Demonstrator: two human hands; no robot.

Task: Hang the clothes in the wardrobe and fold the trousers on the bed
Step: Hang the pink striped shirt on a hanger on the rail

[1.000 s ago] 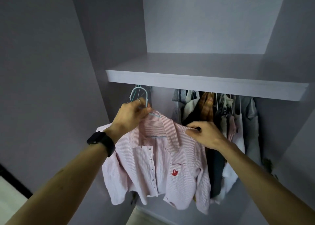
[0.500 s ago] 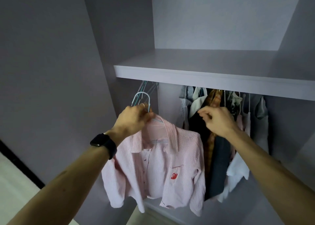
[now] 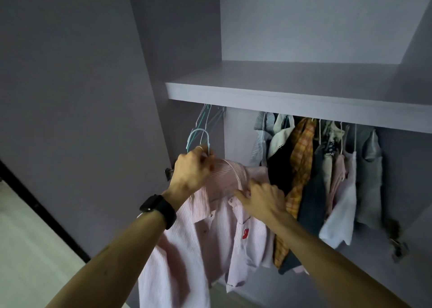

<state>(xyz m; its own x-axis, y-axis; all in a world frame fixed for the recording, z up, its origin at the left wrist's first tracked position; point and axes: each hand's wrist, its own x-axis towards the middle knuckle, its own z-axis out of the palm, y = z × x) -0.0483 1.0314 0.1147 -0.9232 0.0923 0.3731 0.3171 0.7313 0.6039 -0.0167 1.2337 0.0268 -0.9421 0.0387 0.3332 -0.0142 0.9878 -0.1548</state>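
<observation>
A pink striped shirt [image 3: 184, 249] with a small red emblem hangs on a light blue hanger [image 3: 198, 137], held up in front of the open wardrobe. My left hand [image 3: 192, 172] grips the hanger at the base of its hook, at the shirt's collar. My right hand [image 3: 263, 199] pinches the shirt's fabric by the collar on the right side. The hanger's hook is below the shelf [image 3: 280, 97], apart from the rail, which is hidden behind the shelf's front edge.
Several garments [image 3: 311, 179] hang on the right part of the rail, among them an orange plaid shirt, a dark piece and white tops. A few bare hangers [image 3: 207, 118] hang at the rail's left end. The wardrobe's side wall [image 3: 93, 97] stands at the left.
My right hand left the hanging clothes and moved down-left onto the shirt's collar. The shirt and hanger have shifted a little, still held by my left hand.
</observation>
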